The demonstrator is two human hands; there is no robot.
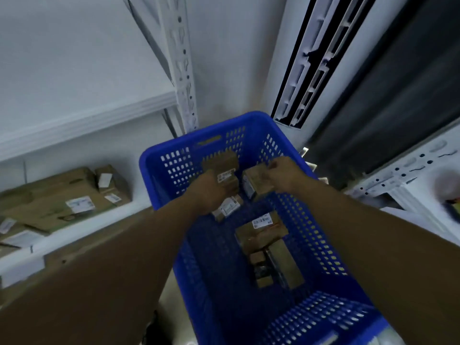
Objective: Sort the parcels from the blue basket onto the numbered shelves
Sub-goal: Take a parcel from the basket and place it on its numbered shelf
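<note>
A white shelf (82,125) stands left of the blue basket (149,158). Inside it, the left hand (207,194) grips a labelled parcel (221,168) and the right hand (285,174) grips a brown parcel (256,183).

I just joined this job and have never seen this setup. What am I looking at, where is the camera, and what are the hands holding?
There is no machine here: a person works with bare hands. The single picture comes from a camera worn on the head, looking down. Both arms reach into the blue basket. The left hand grips the left parcel, a small brown box with a white label. The right hand pinches the right parcel by its top edge. More parcels lie on the basket floor, such as a labelled box. To the left is a white shelf carrying brown shelf parcels. The image is blurred, so no shelf numbers can be read.
</note>
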